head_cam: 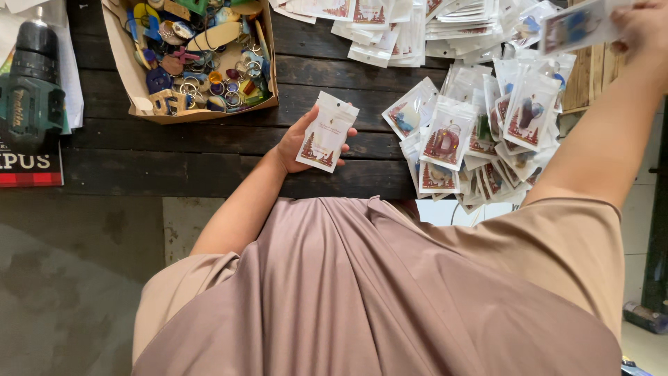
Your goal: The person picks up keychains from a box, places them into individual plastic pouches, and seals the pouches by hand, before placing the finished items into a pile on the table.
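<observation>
The dark plank surface ran across the upper half of the view, with the person's mauve shirt filling everything toward six o'clock. At one to two o'clock lay a broad spread of filled packets, white pouches with red printed bottoms, overlapping one another in loose heaps. At eleven o'clock sat an open cardboard box crowded with coloured keyrings and metal rings. At nine to ten o'clock, at the frame's edge, stood a dark green power drill.

The left arm reached up from the shirt toward twelve o'clock, forearm bare, wrist bent slightly. The left hand was turned palm up over the surface, fingers closed behind a small white pouch, thumb along its edge, holding it tilted near the centre of the view, between the box and the packets.

The right arm stretched long toward two o'clock. The right hand, partly cut off at the corner, gripped a clear packet with something blue inside, raised above the heap.
</observation>
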